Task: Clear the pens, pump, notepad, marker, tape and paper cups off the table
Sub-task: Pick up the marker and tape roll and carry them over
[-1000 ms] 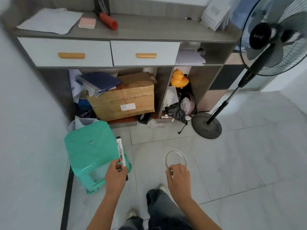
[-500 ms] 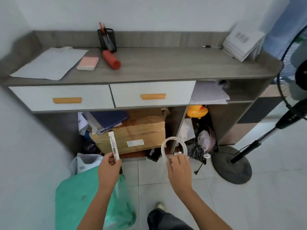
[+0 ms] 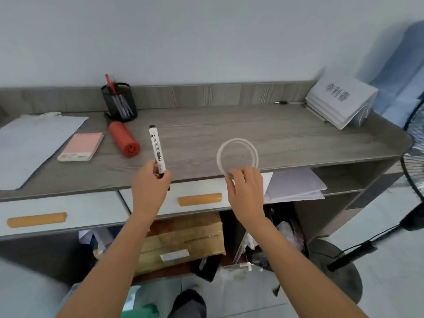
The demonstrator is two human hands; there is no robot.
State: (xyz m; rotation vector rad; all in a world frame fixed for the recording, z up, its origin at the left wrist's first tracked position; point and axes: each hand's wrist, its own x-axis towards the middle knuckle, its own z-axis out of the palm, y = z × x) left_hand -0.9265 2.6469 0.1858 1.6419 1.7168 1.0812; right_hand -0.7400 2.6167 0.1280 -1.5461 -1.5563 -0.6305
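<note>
While both hands hover apart over the front edge of the grey wood-grain table (image 3: 275, 134), each holds one item.
Gripped by the left hand (image 3: 150, 182), the white marker with black cap (image 3: 157, 149) stands near upright, its lower end hidden in the fist. Pinched by the right hand (image 3: 246, 191), the clear ring of tape (image 3: 237, 140) has its lower rim covered by fingers. Beyond and left of the left hand lie the red cylindrical pump (image 3: 124, 142) and pink notepad (image 3: 81, 146). Behind these, pens (image 3: 110, 82) sit partly hidden in a black mesh cup (image 3: 119, 102).
</note>
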